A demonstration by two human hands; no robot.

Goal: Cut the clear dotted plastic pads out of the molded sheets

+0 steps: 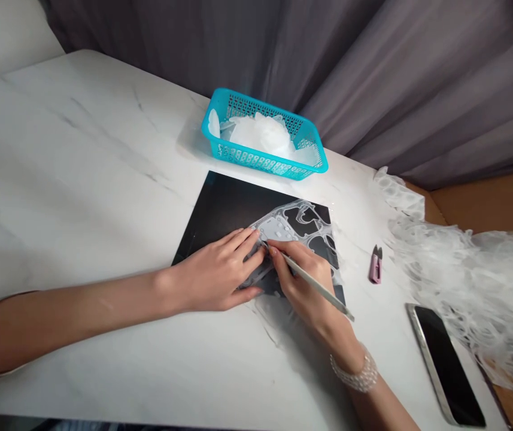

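Observation:
A translucent cut-out sheet (pixel 278 227) with openings and raised edges lies over a black mat (pixel 233 200) on the table. My left hand (pixel 220 269) rests flat on the sheet and mat, fingers stretched out and slightly apart. Between the fingers of my right hand (pixel 303 272) is a slim, light-coloured pen-like tool (pixel 321 290), gripped like a pencil. Its working end points at the sheet, close to my left fingertips; the tip itself is too small to make out.
Behind the mat stands a turquoise basket (pixel 265 161) with white translucent pieces inside. On the right lie pink thread snips (pixel 375 266), a phone (pixel 449 371) and a large heap of translucent scraps (pixel 485 281). A grey curtain (pixel 238 48) hangs along the table's back edge.

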